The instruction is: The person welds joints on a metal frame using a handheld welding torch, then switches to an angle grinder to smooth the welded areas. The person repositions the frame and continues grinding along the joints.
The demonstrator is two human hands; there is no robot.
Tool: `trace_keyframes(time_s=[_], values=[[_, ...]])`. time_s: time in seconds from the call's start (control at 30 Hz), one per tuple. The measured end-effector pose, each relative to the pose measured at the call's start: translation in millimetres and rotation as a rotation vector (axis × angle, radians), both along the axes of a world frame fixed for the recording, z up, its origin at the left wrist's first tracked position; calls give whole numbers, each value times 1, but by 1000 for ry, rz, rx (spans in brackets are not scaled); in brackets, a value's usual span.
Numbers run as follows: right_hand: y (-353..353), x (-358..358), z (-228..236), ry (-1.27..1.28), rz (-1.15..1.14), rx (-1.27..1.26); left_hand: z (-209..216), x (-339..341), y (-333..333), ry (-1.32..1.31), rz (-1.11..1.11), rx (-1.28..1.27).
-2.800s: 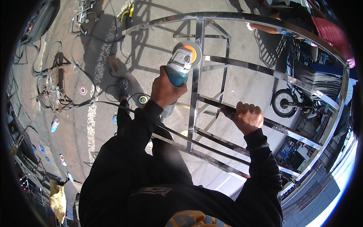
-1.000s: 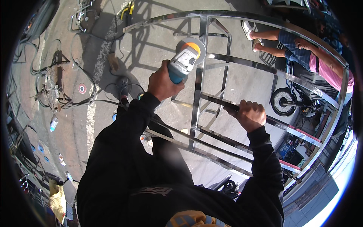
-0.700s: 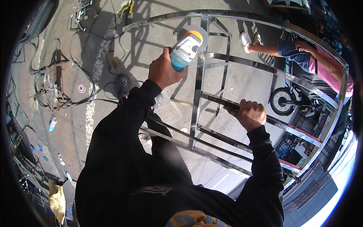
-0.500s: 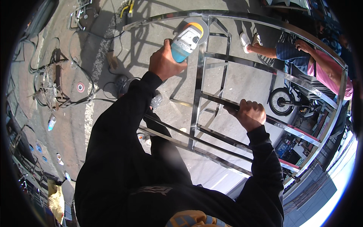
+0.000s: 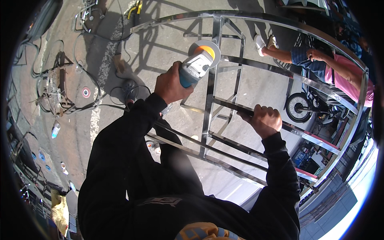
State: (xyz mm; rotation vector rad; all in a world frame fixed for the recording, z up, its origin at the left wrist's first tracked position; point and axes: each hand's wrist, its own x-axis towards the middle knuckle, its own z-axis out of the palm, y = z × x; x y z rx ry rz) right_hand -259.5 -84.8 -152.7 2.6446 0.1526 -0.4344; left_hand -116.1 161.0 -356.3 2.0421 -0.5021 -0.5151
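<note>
My left hand [image 5: 173, 85] is closed round the teal body of an angle grinder [image 5: 196, 67]. The grinder's grey disc [image 5: 212, 49] lies against or right beside an upright bar of a shiny metal frame [image 5: 208, 102]; I cannot tell whether they touch. Fingers of my right hand [image 5: 265, 121] are wrapped round a middle crossbar [image 5: 236, 107] of that frame. The frame is built of square tubes, with a long curved bar [image 5: 180, 17] along its far side.
A person in a pink shirt [image 5: 346, 76] sits at the right beyond the frame, near a motorcycle wheel [image 5: 298, 107]. Cables [image 5: 98, 86] run over the ground at left. Yellow-handled pliers or cutters [image 5: 138, 9] lie at the far side. A plastic bottle [image 5: 55, 130] lies at left.
My left hand has brought the grinder nearer to me, down along the upright bar from close to the curved bar. My right hand keeps its grip on the crossbar.
</note>
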Motion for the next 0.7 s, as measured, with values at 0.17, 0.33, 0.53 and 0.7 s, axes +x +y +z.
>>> trace_keyframes(time_s=[0.17,0.33,0.53,0.7], values=[[1,0,0,15,-26,7,-10,32,-17,-65,61,-26],[1,-1,-1,-7,-22,9,-16,59,-27,-176,142,-37],[-2,-1,-2,-20,8,10,-6,37,4,27,-57,54],[-3,-2,-2,-2,3,-4,-3,15,5,-26,-80,-3]])
